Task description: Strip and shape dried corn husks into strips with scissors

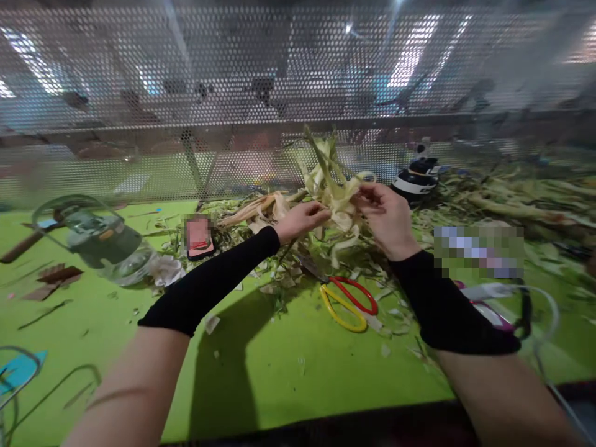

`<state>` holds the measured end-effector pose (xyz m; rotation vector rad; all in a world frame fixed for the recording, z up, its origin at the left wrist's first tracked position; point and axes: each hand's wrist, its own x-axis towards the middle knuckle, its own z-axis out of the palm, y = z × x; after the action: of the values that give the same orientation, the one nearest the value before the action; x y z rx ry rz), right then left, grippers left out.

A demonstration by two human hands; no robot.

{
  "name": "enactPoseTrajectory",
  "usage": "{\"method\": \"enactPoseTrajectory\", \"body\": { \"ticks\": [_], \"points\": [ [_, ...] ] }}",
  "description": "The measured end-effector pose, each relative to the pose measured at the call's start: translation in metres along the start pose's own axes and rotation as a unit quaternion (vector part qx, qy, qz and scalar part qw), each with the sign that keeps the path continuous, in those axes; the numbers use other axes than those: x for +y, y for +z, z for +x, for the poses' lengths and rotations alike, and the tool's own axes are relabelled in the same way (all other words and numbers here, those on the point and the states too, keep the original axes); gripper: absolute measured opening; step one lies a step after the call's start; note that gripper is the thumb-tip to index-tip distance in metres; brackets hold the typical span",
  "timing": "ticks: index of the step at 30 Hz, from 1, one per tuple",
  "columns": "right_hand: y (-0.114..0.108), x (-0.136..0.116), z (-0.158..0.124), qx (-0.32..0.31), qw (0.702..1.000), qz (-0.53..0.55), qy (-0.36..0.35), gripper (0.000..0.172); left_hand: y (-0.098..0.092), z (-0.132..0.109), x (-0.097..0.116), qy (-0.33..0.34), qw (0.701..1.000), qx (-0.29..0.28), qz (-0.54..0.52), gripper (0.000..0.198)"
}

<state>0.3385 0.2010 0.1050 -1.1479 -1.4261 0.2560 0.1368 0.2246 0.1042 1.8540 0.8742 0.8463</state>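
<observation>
A bundle of pale, yellow-green corn husks [342, 195] stands upright in front of me, its loose strips spreading at the top. My left hand [302, 221] reaches in from the left, fingers closed on the lower part of the bundle. On the other side, my right hand [388, 218] pinches a strip of it between thumb and fingers. The fingertips are partly hidden among the strips. Just below lies a pair of scissors [347, 301], one handle red and one yellow, with its blades among green scraps [279, 285].
A clear bottle [109, 239] with a green lid lies at the left. Near it rests a phone-like pink item [199, 236]. A black-and-white container [416, 180] sits behind my right hand. Husk piles [521, 198], a white cable [552, 310] and a perforated metal screen [261, 74] are around.
</observation>
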Motion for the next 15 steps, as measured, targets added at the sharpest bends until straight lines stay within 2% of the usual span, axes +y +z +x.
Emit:
{"method": "enactPoseTrajectory", "body": {
  "ticks": [3,5,7,9,12,15],
  "points": [
    [0.004,-0.003,0.000,0.024,1.000,0.001,0.001,0.024,-0.002,-0.009,0.003,-0.037,0.996,0.003,-0.084,0.030],
    [0.008,-0.001,-0.001,0.063,0.998,0.005,0.005,0.019,-0.003,-0.015,0.003,-0.043,0.992,0.009,-0.117,0.035],
    [0.013,0.001,-0.004,0.105,0.994,0.029,0.012,0.020,-0.004,-0.023,0.002,-0.046,0.989,0.025,-0.140,0.035],
    [0.019,0.000,-0.011,0.118,0.990,0.073,0.025,0.026,-0.004,-0.031,0.000,-0.056,0.982,0.033,-0.177,0.027],
    [0.030,-0.009,-0.024,0.065,0.989,0.124,0.053,0.035,-0.005,-0.046,-0.004,-0.067,0.974,-0.001,-0.218,0.005],
    [0.040,-0.021,-0.038,-0.009,0.990,0.130,0.063,0.038,-0.004,-0.059,-0.010,-0.057,0.978,-0.046,-0.195,0.031]
  ]
}}
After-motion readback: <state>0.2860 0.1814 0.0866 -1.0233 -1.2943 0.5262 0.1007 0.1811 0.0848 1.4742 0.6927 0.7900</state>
